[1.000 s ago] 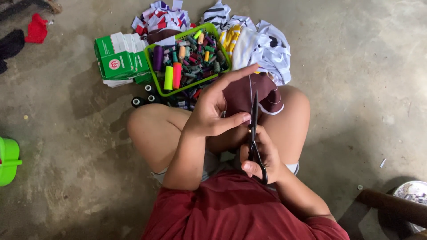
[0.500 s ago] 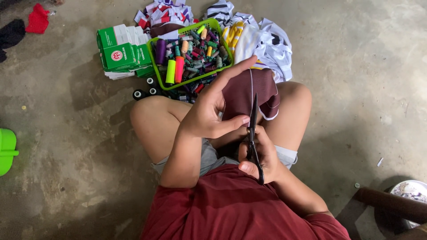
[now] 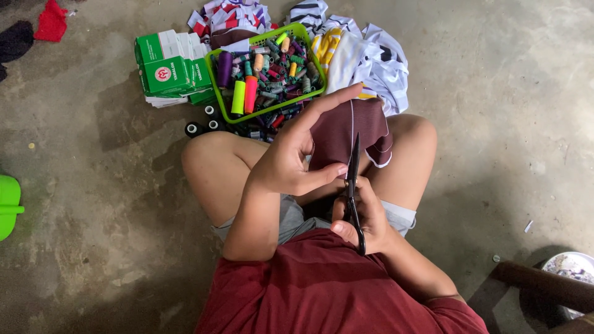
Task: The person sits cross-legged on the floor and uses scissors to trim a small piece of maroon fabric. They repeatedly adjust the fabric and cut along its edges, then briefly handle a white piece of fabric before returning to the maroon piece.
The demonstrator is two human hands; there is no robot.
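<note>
Our right hand (image 3: 365, 216) closed round handles of black metal scissors (image 3: 353, 185), long axis near upright in view, blades pointing away from us. Our left hand (image 3: 294, 158) pinches maroon fabric piece (image 3: 349, 130) over our lap. Green plastic basket of thread spools (image 3: 218, 77) on floor beyond knees.

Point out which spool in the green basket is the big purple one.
It is the purple spool at the basket's left end, beside the neon yellow spool and the orange spool. It is darker and fatter than the small spools heaped to its right.
</note>
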